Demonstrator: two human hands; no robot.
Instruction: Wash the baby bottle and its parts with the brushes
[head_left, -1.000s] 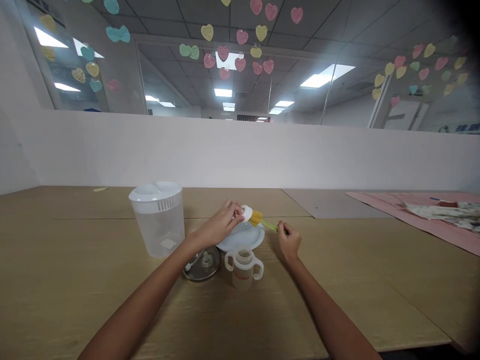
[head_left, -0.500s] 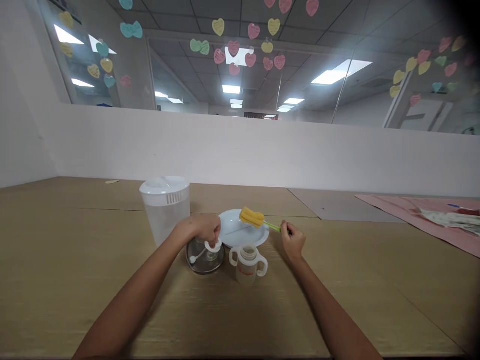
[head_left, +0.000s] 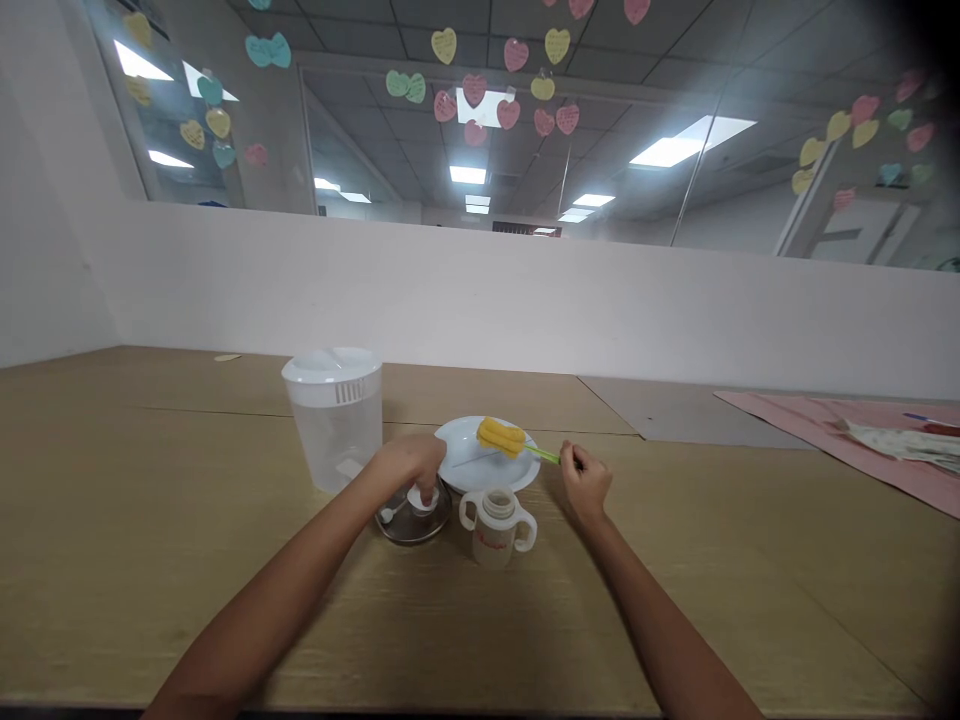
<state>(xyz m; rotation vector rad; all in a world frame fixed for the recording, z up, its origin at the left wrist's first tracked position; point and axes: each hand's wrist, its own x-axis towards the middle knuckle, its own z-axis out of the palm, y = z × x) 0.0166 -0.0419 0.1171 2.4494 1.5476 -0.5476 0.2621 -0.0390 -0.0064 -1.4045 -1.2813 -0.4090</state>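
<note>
My right hand is closed round the green handle of a bottle brush with a yellow sponge head. The sponge is over a white plate; whether it touches is unclear. Over a round metal tray, my left hand pinches a white ring-shaped bottle part, partly hidden by the fingers. A small white straw weight with a thin tube lies in the tray. To the tray's right a baby bottle with two white handles stands upright, its mouth uncovered.
A translucent lidded bucket stands behind my left forearm. On the far right a pink cloth bears a pale patterned cloth and a blue pen. A white wall with a window above it bounds the brown-covered table at the back.
My left hand has lowered the white ring-shaped part towards the tray. The brush in my right hand has shifted slightly left and down. The view has moved a little.
</note>
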